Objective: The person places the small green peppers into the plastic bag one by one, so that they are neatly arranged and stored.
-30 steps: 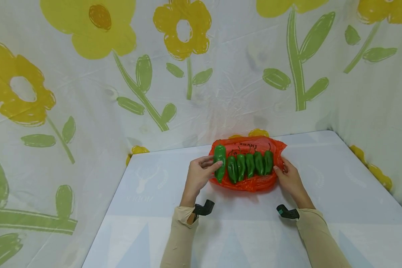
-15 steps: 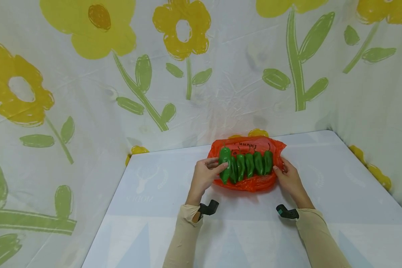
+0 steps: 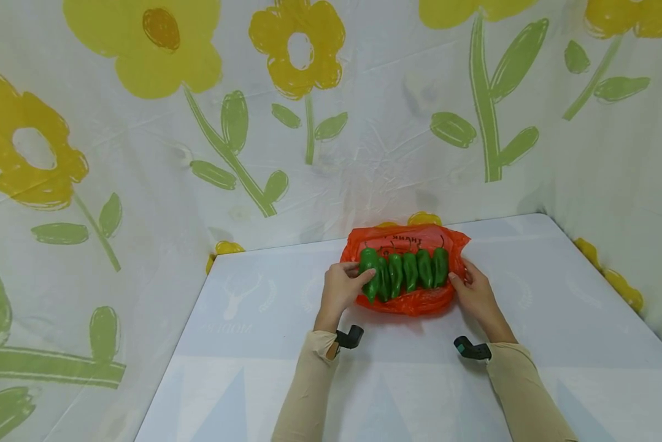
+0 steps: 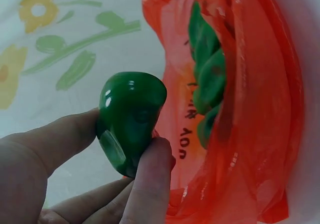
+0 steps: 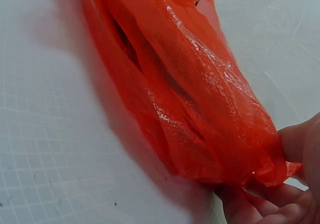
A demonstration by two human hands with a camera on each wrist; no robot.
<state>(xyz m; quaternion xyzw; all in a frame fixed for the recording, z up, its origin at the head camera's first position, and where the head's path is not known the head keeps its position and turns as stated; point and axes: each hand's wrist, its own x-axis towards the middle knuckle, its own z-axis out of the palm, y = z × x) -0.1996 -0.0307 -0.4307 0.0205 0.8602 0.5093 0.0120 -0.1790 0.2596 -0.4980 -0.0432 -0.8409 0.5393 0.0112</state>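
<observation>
In the head view, a red plastic bag (image 3: 416,306) with dark lettering lies on the table, its mouth spread wide. Several green peppers (image 3: 410,271) stand side by side in a row inside it. My left hand (image 3: 338,288) pinches another green pepper (image 4: 130,114) between thumb and fingers at the left end of that row. Seen from the left wrist, this pepper is end-on, in front of the bag. On the opposite side, my right hand (image 3: 477,296) holds the bag's right edge, thumb on one face and fingers beneath, as the right wrist view shows.
The pale table (image 3: 408,380) extends around the bag, its back edge close behind. Flower-patterned sheeting (image 3: 364,147) hangs behind and at both sides. A black wrist mount (image 3: 350,337) sits on the left wrist, another (image 3: 471,348) on the right.
My left hand has moved right with the pepper, bringing it from the bag's left edge against the row. The pepper's top is lower now. My right hand stays on the bag's edge.
</observation>
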